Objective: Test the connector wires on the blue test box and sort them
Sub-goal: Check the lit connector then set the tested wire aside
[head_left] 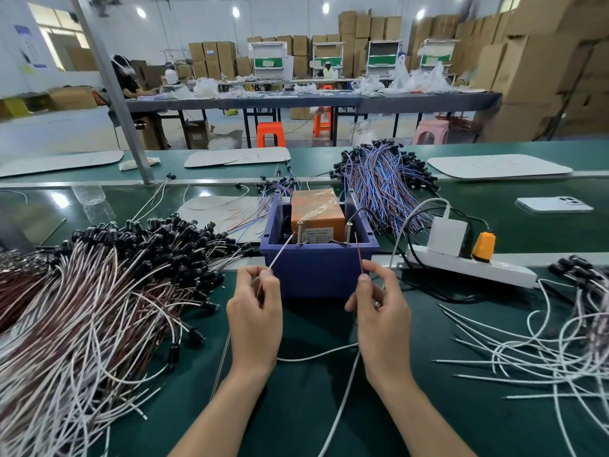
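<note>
Nearest, left hand [255,313] pinching a white wire [281,251], right hand [382,315] pinching a brown wire [359,253], both tips raised to the blue test box [316,273] on the green tabletop [296,407], seemingly beside its two screws [300,234], blue-wired bundle [382,183] behind.

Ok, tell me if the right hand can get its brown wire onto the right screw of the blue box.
Probably yes: the right hand pinches the brown wire, its tip just beside the right screw on the blue test box, nothing between them.
</note>
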